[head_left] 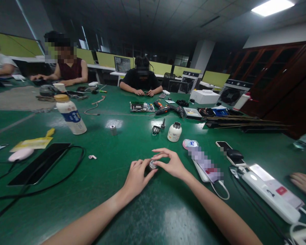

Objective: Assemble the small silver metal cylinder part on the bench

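Between my two hands a small silver metal cylinder [153,165] stands on the green table [104,190]. My left hand [137,175] is closed around its side with thumb and fingers. At its top, the thumb and fingers of my right hand [172,164] pinch the rim; the middle of the right hand's fingers is partly hidden. Beyond them sits a cream-white bottle [174,132] with an uncapped metal neck. Left of it lie a dark cap with a wire loop [155,130] and a small dark upright part [163,124]. Another silver cylinder [113,130] stands farther left.
A wireless earbud [92,157], black tablet [40,163] and cable lie left, near a tall drink bottle [70,115]. To the right are phones [229,153] and a white power strip [270,195]. Behind stand a circuit board [142,107] and power drills [165,109]. Other people sit around.
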Motion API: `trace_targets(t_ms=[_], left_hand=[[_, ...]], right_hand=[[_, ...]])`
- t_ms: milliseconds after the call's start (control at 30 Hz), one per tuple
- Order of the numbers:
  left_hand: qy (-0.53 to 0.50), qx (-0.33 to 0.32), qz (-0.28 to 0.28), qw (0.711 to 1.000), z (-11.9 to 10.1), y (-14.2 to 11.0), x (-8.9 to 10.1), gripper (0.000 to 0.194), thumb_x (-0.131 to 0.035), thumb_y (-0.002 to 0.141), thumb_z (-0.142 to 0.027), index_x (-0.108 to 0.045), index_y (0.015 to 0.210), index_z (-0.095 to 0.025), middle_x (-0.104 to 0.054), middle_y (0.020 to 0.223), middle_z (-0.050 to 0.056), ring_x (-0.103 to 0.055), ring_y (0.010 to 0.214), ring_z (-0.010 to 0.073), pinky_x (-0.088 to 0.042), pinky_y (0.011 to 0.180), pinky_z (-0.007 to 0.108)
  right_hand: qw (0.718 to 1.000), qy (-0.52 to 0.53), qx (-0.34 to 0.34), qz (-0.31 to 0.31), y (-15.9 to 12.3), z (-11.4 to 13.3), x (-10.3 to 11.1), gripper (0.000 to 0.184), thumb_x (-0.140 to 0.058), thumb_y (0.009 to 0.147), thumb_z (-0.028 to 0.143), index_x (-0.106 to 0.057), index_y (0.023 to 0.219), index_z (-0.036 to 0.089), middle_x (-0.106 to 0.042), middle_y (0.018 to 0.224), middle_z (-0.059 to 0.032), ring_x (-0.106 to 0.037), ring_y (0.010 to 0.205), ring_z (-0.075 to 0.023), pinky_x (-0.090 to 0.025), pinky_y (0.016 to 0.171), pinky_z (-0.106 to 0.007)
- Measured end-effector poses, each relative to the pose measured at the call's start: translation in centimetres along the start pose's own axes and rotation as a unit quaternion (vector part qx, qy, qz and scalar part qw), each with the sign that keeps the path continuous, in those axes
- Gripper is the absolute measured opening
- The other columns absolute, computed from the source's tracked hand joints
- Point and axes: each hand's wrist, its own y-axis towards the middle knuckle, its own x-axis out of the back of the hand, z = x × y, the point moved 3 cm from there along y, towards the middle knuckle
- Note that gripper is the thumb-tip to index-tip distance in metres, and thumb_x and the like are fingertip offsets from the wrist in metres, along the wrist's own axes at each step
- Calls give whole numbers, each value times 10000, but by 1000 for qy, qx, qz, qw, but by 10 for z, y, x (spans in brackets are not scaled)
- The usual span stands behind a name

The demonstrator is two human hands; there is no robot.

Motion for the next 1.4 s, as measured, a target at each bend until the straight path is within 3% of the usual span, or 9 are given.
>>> trace_targets(t_ms=[300, 567, 767, 900, 967, 1033, 1167, 1300, 1400], left_hand=[[-3, -7, 3, 1000, 1, 0, -1, 220, -551, 906, -372, -572, 1052, -209, -648, 895, 39, -587, 825, 213, -401, 776, 363], [-2, -5, 2, 1000, 0, 0, -1, 251, -573, 893, -379, -572, 1088, -220, -662, 936, 35, -593, 849, 214, -403, 781, 360], [-4, -14, 5, 1000, 0, 0, -1, 241, -549, 911, -372, -563, 1100, -223, -663, 947, 33, -594, 848, 207, -402, 771, 352], [-6, -7, 3, 1000, 1, -1, -1, 238, -550, 908, -372, -565, 1082, -211, -653, 930, 38, -588, 847, 214, -408, 775, 360], [-5, -4, 5, 1000, 2, 0, -2, 238, -548, 907, -380, -567, 1064, -202, -648, 913, 44, -584, 840, 218, -410, 778, 367], [-1, -3, 6, 1000, 3, 0, -3, 235, -541, 908, -387, -569, 1040, -194, -642, 890, 48, -579, 824, 220, -412, 771, 371], [-1, -1, 6, 1000, 3, 0, -3, 229, -539, 908, -384, -575, 1032, -195, -640, 890, 51, -576, 823, 220, -415, 767, 369], [-2, 4, 9, 1000, 0, 0, -1, 260, -562, 892, -398, -576, 1067, -206, -652, 930, 52, -581, 849, 224, -415, 779, 371], [-3, 7, 10, 1000, 0, 0, -1, 263, -571, 887, -397, -575, 1067, -206, -650, 935, 52, -582, 854, 226, -415, 785, 376]], right_hand=[[999, -12, -38, -21, -4, -6, -9, 341, -742, 731, 260, -681, 1063, 212, -747, 927, -35, -709, 901, -213, -511, 926, -400], [998, -29, -31, 47, 0, -2, 1, 286, -713, 759, 258, -687, 1039, 209, -747, 914, -27, -704, 908, -199, -501, 917, -367], [996, -89, -22, -17, -3, -3, -2, 266, -747, 721, 265, -700, 975, 201, -720, 738, -5, -692, 776, -190, -522, 814, -343], [992, -117, 32, -36, -4, 1, -4, 238, -723, 741, 229, -706, 979, 224, -724, 930, -36, -668, 918, -197, -497, 899, -369], [995, -88, 46, -21, -4, 3, -5, 253, -694, 757, 200, -703, 1008, 228, -678, 1139, -62, -638, 1048, -206, -486, 949, -376], [998, -43, 35, 3, -4, 2, -6, 268, -658, 775, 179, -695, 1036, 221, -633, 1235, -73, -650, 1047, -202, -509, 934, -368], [999, -20, 16, 42, -3, 3, -4, 288, -621, 775, 143, -683, 1050, 205, -695, 1109, -54, -698, 892, -171, -559, 833, -325], [997, -66, 34, 25, 0, 7, 6, 314, -610, 753, 113, -672, 1050, 192, -713, 1025, -44, -683, 742, -135, -565, 717, -277], [996, -71, 47, 15, 0, 10, 8, 354, -594, 751, 93, -652, 1084, 200, -708, 1028, -38, -687, 817, -151, -555, 798, -311]])
